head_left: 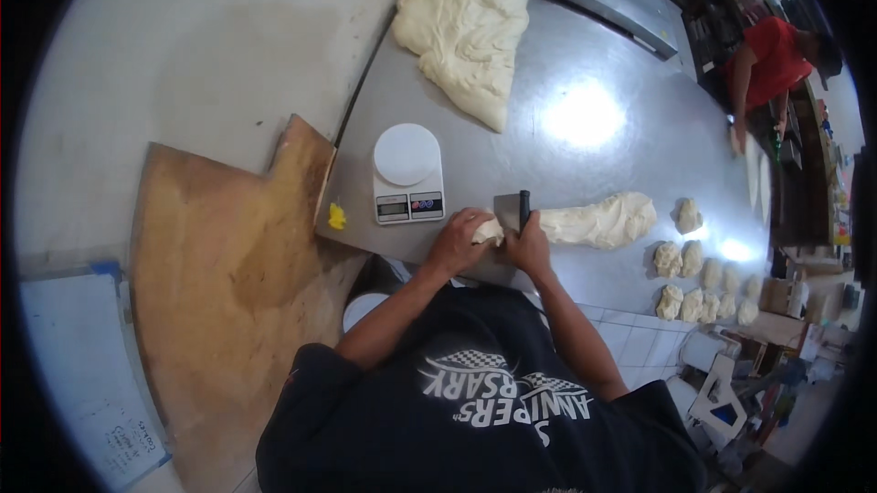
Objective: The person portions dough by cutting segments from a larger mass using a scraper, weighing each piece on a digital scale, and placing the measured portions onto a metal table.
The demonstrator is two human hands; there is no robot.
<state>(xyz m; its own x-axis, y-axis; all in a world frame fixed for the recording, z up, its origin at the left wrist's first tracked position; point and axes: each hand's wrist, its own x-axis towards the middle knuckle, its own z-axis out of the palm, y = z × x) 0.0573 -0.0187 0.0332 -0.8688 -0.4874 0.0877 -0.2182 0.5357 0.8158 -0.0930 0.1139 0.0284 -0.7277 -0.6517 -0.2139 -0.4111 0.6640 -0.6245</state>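
My left hand [459, 239] is closed around a small piece of dough [489, 233] near the table's front edge. Just right of it, my right hand [529, 243] grips the black handle of a dough scraper [508, 208], its metal blade pointing left over the steel. A long strip of pale dough [598, 222] stretches to the right from beside my right hand. Behind my left hand stands a white kitchen scale [407, 164] with a bare round platform. The large dough mass [468, 41] lies at the far left of the table.
Several dough pieces [692, 260] sit in rows at the table's right end. A small yellow object [337, 216] lies by the left corner. Wooden boarding [228, 265] stands left of the steel table [639, 100]. At the far right, a person in red [772, 63] handles long dough.
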